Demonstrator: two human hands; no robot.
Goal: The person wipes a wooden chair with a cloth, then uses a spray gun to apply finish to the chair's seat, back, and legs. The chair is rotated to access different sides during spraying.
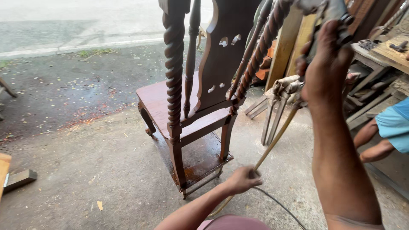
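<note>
Right hand (326,64) grips my spray gun (328,15); left hand (243,179) clenches hose (277,136). Risk: slack hose brushing the wet chair (191,110).

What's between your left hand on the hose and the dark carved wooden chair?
Only bare concrete floor separates the left hand from the dark carved wooden chair in the head view; the yellowish hose rises rightward instead.

One camera only, worn on the person's head, looking steeply down and forward over both arms. The right hand (326,64) is raised close to the lens at upper right; the left hand (243,179) sits lower, near bottom centre. The chair (200,106) fills the middle at close range, with concrete floor (85,170) stretching left toward the road (85,21) at upper left.
</note>
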